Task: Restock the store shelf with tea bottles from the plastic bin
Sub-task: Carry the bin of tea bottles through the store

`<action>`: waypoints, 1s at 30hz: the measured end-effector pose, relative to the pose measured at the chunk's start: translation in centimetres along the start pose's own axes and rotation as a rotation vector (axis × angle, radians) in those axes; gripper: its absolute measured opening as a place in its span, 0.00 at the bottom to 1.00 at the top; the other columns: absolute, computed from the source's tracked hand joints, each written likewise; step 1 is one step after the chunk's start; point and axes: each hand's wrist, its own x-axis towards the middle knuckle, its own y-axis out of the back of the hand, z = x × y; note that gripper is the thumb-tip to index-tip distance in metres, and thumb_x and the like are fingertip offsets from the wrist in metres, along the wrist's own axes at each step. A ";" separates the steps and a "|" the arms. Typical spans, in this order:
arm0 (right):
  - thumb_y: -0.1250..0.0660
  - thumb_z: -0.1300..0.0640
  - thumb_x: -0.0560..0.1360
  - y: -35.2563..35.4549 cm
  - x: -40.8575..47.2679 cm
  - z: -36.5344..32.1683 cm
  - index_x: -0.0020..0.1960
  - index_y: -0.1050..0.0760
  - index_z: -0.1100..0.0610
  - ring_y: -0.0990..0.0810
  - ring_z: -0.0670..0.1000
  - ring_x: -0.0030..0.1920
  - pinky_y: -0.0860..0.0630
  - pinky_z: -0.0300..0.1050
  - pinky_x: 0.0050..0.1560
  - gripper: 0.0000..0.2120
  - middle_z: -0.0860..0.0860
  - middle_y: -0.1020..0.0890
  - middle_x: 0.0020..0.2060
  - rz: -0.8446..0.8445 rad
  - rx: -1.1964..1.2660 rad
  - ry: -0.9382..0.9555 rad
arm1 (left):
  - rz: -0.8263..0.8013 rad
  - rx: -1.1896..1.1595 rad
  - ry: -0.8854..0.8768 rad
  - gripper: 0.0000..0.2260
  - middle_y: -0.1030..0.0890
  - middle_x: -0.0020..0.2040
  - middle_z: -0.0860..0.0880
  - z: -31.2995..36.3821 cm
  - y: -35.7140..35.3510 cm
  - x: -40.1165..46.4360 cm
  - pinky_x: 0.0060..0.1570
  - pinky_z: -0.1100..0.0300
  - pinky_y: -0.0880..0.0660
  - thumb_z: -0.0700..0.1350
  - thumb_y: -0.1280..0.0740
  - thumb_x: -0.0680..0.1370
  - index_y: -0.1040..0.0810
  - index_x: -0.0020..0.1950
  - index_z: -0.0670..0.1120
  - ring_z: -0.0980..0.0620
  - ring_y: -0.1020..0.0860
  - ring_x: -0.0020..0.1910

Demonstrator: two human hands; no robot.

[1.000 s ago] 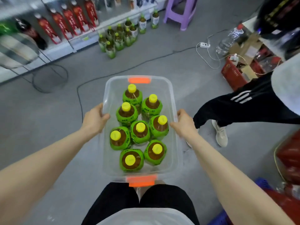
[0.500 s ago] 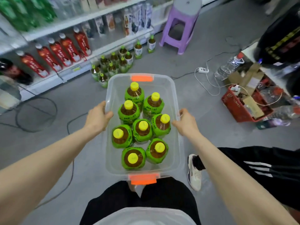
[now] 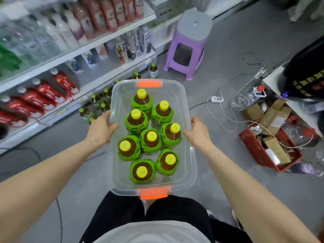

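Above grey floor, both hands' fingers (image 3: 114, 127) grip the bin's (image 3: 192, 165) rims.

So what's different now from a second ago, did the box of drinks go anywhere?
The person has carried the plastic bin closer to the shelf: the purple stool and the bottles on the floor now look nearer. The other person's leg is gone from view. Unchanged: the left hand and right hand still grip the bin's long sides, and all eight tea bottles stand inside.
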 end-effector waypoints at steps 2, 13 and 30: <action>0.33 0.57 0.72 2.3 4.2 -1.6 0.57 0.30 0.56 0.25 0.62 0.55 0.30 0.49 0.49 0.14 0.59 0.21 0.52 0.008 0.006 -0.008 | -0.019 -0.014 -0.007 0.09 0.20 0.35 0.44 2.3 0.5 4.9 0.41 0.47 0.21 0.46 0.35 0.73 0.26 0.53 0.48 0.40 0.21 0.29; 0.33 0.57 0.72 12.4 26.5 -8.8 0.58 0.32 0.57 0.24 0.62 0.53 0.26 0.51 0.48 0.16 0.60 0.21 0.50 0.091 0.072 -0.162 | -0.082 0.028 -0.189 0.07 0.27 0.33 0.44 17.4 3.3 33.0 0.37 0.52 0.35 0.45 0.33 0.73 0.28 0.46 0.44 0.40 0.26 0.37; 0.31 0.59 0.73 30.4 63.6 -13.6 0.55 0.32 0.58 0.23 0.62 0.52 0.30 0.49 0.46 0.14 0.56 0.24 0.46 0.117 0.044 -0.176 | -0.115 0.073 -0.213 0.07 0.21 0.36 0.39 39.9 -0.4 69.3 0.42 0.47 0.25 0.45 0.33 0.74 0.28 0.49 0.46 0.35 0.20 0.38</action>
